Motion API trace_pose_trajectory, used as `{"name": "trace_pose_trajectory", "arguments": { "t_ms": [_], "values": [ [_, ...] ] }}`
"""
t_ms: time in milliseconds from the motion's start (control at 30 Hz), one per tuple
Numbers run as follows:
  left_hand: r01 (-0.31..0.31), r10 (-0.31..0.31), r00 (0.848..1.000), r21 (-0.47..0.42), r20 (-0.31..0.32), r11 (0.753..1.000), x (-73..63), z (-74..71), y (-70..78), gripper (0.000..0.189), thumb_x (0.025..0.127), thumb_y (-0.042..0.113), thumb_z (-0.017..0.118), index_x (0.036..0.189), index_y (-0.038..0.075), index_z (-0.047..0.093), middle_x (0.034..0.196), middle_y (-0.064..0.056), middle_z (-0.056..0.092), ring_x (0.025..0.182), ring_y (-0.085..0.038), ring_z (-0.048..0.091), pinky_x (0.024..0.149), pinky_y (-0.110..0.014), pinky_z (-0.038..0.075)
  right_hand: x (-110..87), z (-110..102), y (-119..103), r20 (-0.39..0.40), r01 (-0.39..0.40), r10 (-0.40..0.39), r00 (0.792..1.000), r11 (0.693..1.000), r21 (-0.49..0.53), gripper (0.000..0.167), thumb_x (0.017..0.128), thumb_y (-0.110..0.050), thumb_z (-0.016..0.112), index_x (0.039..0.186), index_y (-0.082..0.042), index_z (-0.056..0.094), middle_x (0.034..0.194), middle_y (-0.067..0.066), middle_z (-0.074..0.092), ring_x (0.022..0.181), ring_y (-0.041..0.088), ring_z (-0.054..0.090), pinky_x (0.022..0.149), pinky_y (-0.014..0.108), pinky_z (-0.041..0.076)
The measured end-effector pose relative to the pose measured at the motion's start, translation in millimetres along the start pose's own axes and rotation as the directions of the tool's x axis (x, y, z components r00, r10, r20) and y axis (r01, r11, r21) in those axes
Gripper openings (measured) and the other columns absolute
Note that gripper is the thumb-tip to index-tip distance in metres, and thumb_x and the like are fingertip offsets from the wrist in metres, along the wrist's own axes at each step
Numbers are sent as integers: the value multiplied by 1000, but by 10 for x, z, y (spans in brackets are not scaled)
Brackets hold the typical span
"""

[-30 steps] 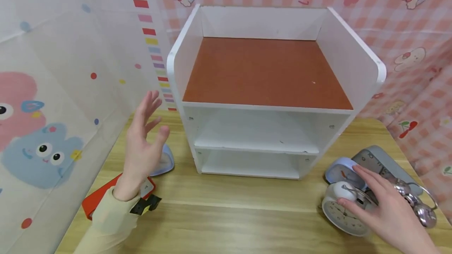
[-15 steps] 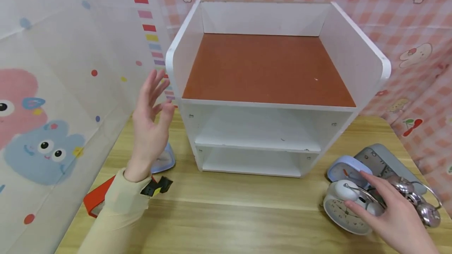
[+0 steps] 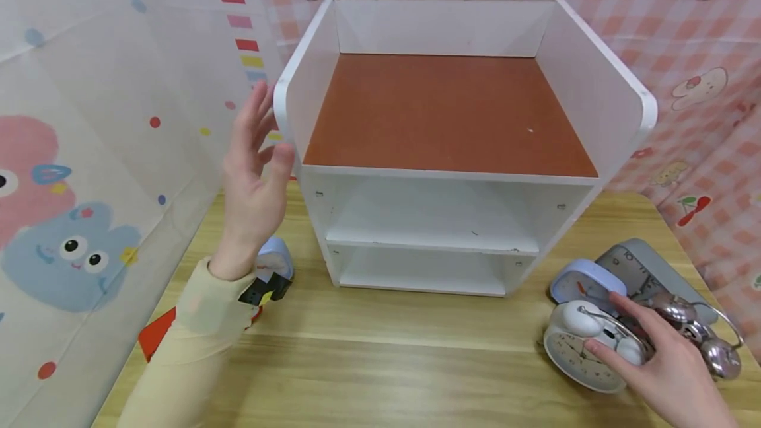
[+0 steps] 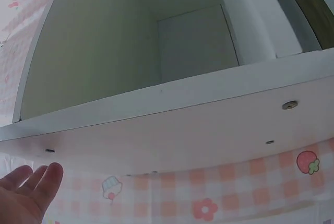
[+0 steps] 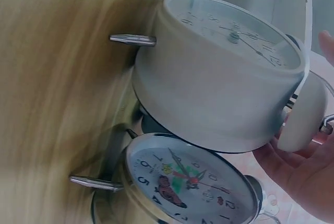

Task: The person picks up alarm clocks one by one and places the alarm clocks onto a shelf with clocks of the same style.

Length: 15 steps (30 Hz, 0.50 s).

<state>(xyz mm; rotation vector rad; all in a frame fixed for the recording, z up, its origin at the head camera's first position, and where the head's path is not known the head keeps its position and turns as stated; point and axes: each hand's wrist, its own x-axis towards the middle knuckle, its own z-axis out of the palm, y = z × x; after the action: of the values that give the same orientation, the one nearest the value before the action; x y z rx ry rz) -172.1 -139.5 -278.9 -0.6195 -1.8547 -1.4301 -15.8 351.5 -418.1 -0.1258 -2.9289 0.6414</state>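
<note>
My left hand [image 3: 252, 183] is raised beside the left panel of a white shelf unit [image 3: 446, 180] with a brown top. Its fingers are loosely bent and hold nothing; whether they touch the panel I cannot tell. In the left wrist view the fingertips of the left hand [image 4: 28, 195] show near the panel's outer face. At the right, my right hand [image 3: 672, 355] straddles a white twin-bell alarm clock [image 3: 585, 365], thumb before it, fingers behind. In the right wrist view this clock [image 5: 209, 88] stands on the table, and the thumb looks apart from its face.
A silver twin-bell alarm clock [image 3: 721, 358], a pale blue clock [image 3: 585, 283] and a grey clock [image 3: 672, 276] crowd around the right hand. Another pale blue clock [image 3: 275, 257] and a partly hidden red object [image 3: 157, 332] lie left. Patterned cloth walls [image 3: 178, 71] enclose the table.
My left hand has risen from above the left blue clock to the shelf unit's upper left side. The right hand stays around the white clock. The view has shifted slightly.
</note>
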Motion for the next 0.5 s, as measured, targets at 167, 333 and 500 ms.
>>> {"name": "trace_pose_trajectory", "arguments": {
  "t_ms": [167, 333, 500],
  "values": [
    [-24, 24, 1000, 11, 2, 1000, 83, 16, 4, 101, 94, 76, 55, 159, 1, 40, 159, -10, 56, 136, -23, 64, 88, -14, 56, -17, 31, 30, 11, -11, 11, 1000, 1000, 21, 85, 85, -42, 88, 152, -4, 50, 144, 32, 59, 120, 58, 57, 86, 67, 46],
    [-45, 45, 999, -5, 15, 999, 161, 20, 8, 95, 96, 72, 56, 158, 1, 41, 160, -9, 56, 136, -23, 64, 89, -15, 58, -19, 66, 47, -5, 12, -11, 1000, 999, 41, 81, 83, -40, 89, 148, -5, 55, 142, 29, 62, 121, 51, 59, 86, 40, 45],
    [-69, 70, 997, -22, 14, 997, 236, 47, 7, 87, 98, 68, 57, 154, 2, 47, 156, -9, 58, 132, -23, 66, 89, -16, 60, -19, 97, 68, -10, 10, -10, 1000, 999, 43, 79, 83, -39, 90, 146, -5, 57, 140, 29, 63, 118, 52, 61, 84, 46, 47]
  ]
}}
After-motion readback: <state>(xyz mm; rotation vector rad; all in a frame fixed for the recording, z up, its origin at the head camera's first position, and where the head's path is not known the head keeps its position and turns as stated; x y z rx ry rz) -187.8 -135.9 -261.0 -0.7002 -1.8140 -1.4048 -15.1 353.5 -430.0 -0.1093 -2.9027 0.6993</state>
